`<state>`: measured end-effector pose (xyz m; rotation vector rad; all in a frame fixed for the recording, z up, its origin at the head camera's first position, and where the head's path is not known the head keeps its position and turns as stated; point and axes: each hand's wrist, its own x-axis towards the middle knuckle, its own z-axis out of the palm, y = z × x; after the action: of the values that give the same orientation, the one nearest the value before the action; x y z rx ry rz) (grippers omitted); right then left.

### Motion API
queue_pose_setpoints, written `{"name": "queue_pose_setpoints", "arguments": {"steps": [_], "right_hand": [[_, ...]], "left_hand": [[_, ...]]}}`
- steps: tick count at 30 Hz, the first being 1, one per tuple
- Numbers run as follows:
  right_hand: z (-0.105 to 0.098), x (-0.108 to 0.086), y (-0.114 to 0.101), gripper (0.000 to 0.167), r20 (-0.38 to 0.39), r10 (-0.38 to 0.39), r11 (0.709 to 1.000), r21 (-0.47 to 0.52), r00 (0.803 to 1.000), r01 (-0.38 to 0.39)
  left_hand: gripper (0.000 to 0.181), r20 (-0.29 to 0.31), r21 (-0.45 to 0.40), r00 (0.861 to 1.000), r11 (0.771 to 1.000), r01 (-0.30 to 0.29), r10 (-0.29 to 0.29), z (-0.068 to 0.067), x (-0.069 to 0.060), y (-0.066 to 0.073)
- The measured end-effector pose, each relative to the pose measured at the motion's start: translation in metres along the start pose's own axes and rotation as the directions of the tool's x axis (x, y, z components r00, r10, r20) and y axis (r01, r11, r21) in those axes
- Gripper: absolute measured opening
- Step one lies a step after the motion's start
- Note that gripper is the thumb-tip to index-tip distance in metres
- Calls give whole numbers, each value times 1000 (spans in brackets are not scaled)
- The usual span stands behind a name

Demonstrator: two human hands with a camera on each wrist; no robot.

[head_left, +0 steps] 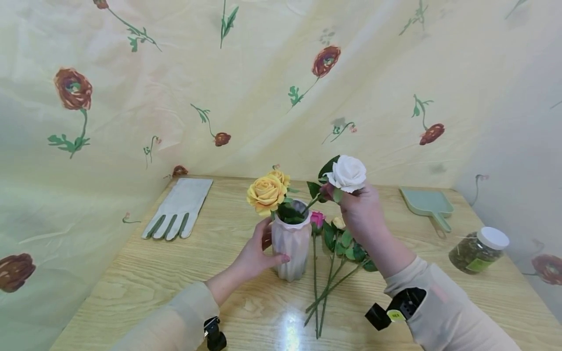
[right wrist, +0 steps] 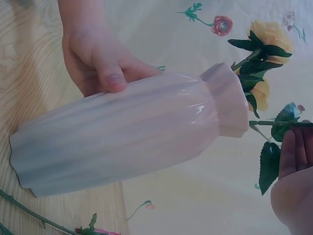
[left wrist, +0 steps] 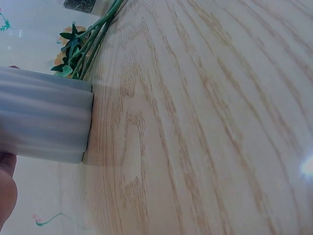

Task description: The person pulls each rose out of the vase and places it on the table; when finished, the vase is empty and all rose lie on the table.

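A pale ribbed vase [head_left: 291,248] stands upright on the table, with yellow roses [head_left: 267,193] leaning out over its left rim. My left hand [head_left: 259,251] grips the vase from the left, thumb on its front; in the right wrist view that hand [right wrist: 100,61] lies along the vase's side [right wrist: 127,127]. Above and right of the opening, my right hand [head_left: 362,209] pinches the stem of a white rose [head_left: 347,173] just below the bloom. The stem's lower end is at the vase mouth; the right wrist view shows it by the rim.
Right of the vase lie several loose stems with a pink rose [head_left: 317,219] and a cream rose [head_left: 338,223]. A grey-white glove [head_left: 186,197] is at the back left. A green dustpan [head_left: 426,201] and a white-lidded jar [head_left: 477,250] are on the right. A patterned cloth [head_left: 263,97] hangs behind.
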<state>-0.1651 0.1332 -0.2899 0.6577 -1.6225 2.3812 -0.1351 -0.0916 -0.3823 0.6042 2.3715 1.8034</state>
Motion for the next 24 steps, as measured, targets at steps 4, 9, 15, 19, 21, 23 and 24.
{"name": "queue_pose_setpoints", "arguments": {"steps": [4,9,15,19,21,23,24], "right_hand": [[-5,0,-4,22,12,-27,999,35,1000,27],[-11,1,-10,14,-6,-53,980,192,999,53],[-17,4,-18,9,-43,-84,937,338,996,93],[-23,4,-23,8,-69,-109,916,381,992,127],[-26,4,-26,9,-75,-117,901,412,990,137],[-29,3,-29,9,-84,-123,890,433,989,147],[-30,3,-31,10,-85,-123,878,454,989,148]], "left_hand": [[90,-2,2,1000,1000,-3,3,0,0,-2],[90,1,16,1000,1000,-9,9,1,1,-3],[93,-12,13,1000,1000,-2,2,3,9,-26],[94,-18,-6,1000,1000,-17,17,3,11,-35],[94,-19,-7,1000,1000,-19,19,3,11,-35],[95,-18,-5,1000,1000,-19,19,3,11,-36],[95,-18,-4,1000,1000,-17,17,2,10,-36]]}}
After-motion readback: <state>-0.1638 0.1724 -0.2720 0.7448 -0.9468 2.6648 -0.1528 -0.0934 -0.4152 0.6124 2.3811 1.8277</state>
